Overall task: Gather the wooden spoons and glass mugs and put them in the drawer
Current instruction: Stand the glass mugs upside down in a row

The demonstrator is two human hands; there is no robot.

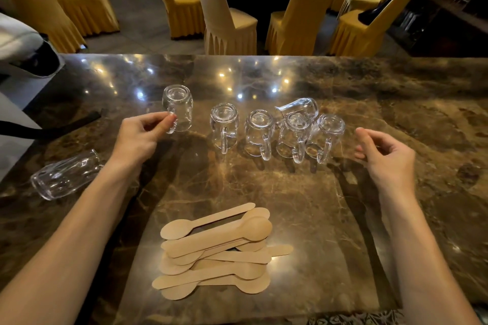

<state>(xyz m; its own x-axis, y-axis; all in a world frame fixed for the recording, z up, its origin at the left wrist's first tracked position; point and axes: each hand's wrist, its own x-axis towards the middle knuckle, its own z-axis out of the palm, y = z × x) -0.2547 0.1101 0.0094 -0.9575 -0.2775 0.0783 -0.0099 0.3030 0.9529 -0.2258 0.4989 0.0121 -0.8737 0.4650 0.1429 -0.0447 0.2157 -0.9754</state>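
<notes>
Several glass mugs stand upside down in a row on the brown marble counter [303, 206]. My left hand [140, 137] pinches the handle of the leftmost mug [178, 107]. A second mug [224, 124] and a third [258, 132] stand to its right, then two more close together. My right hand [383, 155] hovers just right of the rightmost mug [327, 134], fingers curled and apart, holding nothing. A pile of several wooden spoons [216, 250] lies near the front edge between my arms. No drawer is in view.
A small glass pitcher [298, 108] lies on its side behind the mugs. A tall glass [66, 174] lies on its side at the left. A black strap [50, 126] crosses the left edge. Yellow-covered chairs [227, 16] stand beyond the counter.
</notes>
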